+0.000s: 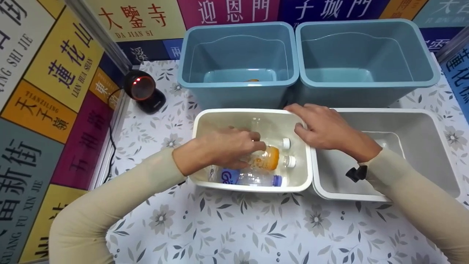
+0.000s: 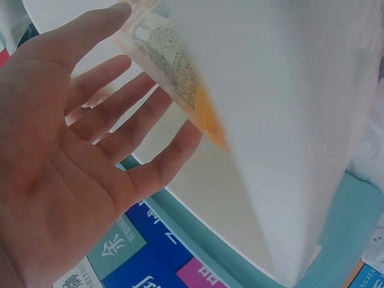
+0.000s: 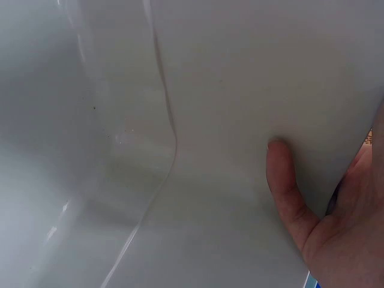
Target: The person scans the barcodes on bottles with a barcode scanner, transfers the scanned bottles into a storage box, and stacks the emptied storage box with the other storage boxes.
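Observation:
In the head view, my left hand point(image 1: 223, 146) reaches into the left white bin point(image 1: 253, 188). Its thumb and fingers lie around a clear plastic bottle with an orange label point(image 1: 272, 157); in the left wrist view the fingertips meet the edge of that label point(image 2: 171, 60). Beside it lie a clear bottle with a blue label and purple cap point(image 1: 256, 179) and another with a white cap point(image 1: 286, 143), partly hidden by the hand. My right hand point(image 1: 322, 126) grips this bin's rim near its back right corner. The right wrist view shows the thumb point(image 3: 285, 180) flat against a white wall.
A second white bin point(image 1: 421, 154) stands right against the first. Behind are two blue bins, the left one point(image 1: 238, 95) with something orange at its bottom, and the right one point(image 1: 366, 93). A black scanner with red lights point(image 1: 144, 91) stands at left, its cable along the panel wall.

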The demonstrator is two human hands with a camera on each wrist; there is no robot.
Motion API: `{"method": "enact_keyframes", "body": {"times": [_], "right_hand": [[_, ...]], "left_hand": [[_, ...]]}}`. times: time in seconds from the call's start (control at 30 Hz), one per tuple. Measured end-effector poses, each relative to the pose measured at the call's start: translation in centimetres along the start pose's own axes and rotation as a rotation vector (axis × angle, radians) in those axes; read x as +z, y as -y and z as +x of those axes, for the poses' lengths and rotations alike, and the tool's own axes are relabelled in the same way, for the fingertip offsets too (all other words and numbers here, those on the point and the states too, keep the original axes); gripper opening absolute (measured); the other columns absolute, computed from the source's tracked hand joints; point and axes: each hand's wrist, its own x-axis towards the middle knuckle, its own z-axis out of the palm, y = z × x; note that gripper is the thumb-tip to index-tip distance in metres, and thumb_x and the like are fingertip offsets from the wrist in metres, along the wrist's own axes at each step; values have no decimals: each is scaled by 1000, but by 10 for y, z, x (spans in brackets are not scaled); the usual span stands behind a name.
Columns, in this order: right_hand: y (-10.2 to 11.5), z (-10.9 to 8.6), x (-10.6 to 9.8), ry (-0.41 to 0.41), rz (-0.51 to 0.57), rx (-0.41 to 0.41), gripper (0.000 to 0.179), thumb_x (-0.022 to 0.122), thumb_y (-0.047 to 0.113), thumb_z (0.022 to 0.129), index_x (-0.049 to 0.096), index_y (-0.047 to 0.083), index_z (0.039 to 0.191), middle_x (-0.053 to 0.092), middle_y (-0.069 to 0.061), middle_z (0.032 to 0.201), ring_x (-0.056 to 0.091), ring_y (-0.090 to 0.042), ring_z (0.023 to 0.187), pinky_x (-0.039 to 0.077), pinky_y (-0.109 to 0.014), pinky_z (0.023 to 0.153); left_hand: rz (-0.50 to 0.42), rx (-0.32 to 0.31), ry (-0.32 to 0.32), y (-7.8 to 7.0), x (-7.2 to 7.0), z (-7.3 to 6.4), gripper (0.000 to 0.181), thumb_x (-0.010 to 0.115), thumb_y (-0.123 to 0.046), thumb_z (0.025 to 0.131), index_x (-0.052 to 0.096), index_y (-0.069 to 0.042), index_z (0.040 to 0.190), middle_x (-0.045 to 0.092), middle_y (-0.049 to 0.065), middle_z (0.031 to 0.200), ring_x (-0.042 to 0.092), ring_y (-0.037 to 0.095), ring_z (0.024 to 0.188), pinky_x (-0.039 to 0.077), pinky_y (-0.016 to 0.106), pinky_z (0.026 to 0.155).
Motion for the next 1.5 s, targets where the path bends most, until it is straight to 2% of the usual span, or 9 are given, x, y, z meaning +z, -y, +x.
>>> {"method": "enact_keyframes", "body": {"times": [0.17, 0.4, 0.57, 0.7, 1.0, 1.1, 1.33, 1.5], "right_hand": [[1, 1, 0, 3, -3, 1, 48, 54, 24, 94, 52, 30, 141, 65, 0, 109, 60, -22, 91, 48, -47, 74], [0, 2, 0, -11, 1, -21, 49, 54, 20, 92, 53, 31, 140, 66, 3, 106, 59, -20, 89, 48, -44, 71], [0, 2, 0, -12, 3, -22, 48, 54, 21, 92, 53, 29, 139, 66, 2, 108, 59, -20, 89, 48, -44, 73], [0, 2, 0, -15, -2, -20, 48, 54, 21, 92, 53, 29, 140, 66, 2, 108, 59, -21, 89, 49, -45, 73], [1, 2, 0, -1, -1, -14, 47, 54, 23, 93, 53, 28, 140, 67, 1, 110, 60, -21, 91, 49, -46, 76], [1, 1, 0, -2, -3, -7, 47, 54, 23, 94, 53, 29, 140, 66, 1, 110, 60, -21, 91, 49, -46, 76], [1, 0, 0, -24, -16, -26, 46, 55, 23, 93, 54, 30, 139, 67, 1, 107, 59, -20, 88, 48, -44, 71], [0, 0, 0, -36, -13, -37, 46, 54, 22, 93, 54, 29, 138, 67, 0, 106, 59, -21, 88, 48, -44, 70]], "left_hand": [[2, -4, -6, 1, 3, 1, 49, 77, -35, 86, 57, -21, 130, 63, 4, 116, 63, 23, 96, 60, 41, 71], [3, -13, -37, 3, 11, 1, 52, 75, -21, 84, 52, -24, 131, 60, 4, 118, 62, 22, 97, 59, 36, 66], [-30, -25, -18, 3, 13, 1, 54, 75, -23, 87, 48, -25, 134, 62, 5, 118, 63, 22, 95, 59, 36, 67], [-16, -12, -25, 4, 14, 0, 55, 74, -23, 87, 46, -23, 135, 64, 6, 115, 65, 23, 93, 58, 35, 66], [-11, -8, -36, 2, 12, -3, 61, 73, -22, 87, 43, -25, 139, 63, 6, 121, 64, 24, 98, 58, 36, 66], [-1, -3, -58, 3, 8, -4, 63, 74, -22, 86, 43, -25, 141, 62, 6, 123, 64, 24, 100, 58, 36, 66], [-6, -9, -159, 9, 0, -11, 63, 75, -22, 84, 46, -24, 140, 62, 6, 126, 64, 24, 105, 58, 37, 66], [-16, -30, -222, 15, -7, -17, 65, 75, -19, 84, 46, -24, 142, 60, 6, 129, 62, 23, 110, 59, 36, 72]]}}
